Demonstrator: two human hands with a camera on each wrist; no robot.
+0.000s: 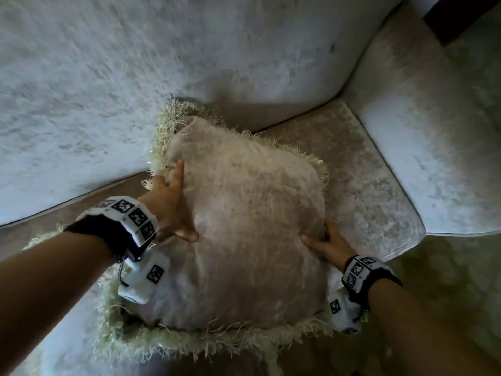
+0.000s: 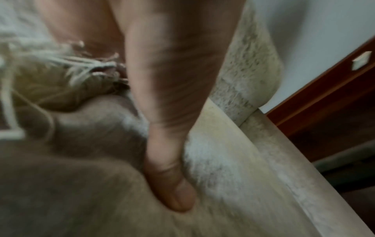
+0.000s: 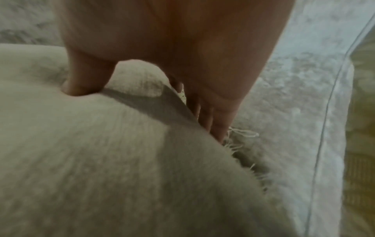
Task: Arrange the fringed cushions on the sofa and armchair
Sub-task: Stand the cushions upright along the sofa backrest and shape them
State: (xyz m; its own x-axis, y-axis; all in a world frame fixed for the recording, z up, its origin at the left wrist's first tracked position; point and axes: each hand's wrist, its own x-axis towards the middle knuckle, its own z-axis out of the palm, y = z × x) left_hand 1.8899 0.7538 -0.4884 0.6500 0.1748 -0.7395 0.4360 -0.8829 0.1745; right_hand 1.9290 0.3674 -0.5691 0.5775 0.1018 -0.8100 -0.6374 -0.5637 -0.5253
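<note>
Sofa (image 1: pixel 135 63): pale, corner seat in view. Cushion (image 1: pixel 244 226): fringed, lying on the seat near the corner. My left hand (image 1: pixel 168 202) grips its left edge, thumb pressed into the face. My right hand (image 1: pixel 329 245) grips its right edge, fingers tucked beneath.

Beige fringed cushion (image 1: pixel 244 226) tilted on pale sofa seat (image 1: pixel 360 169)
</note>
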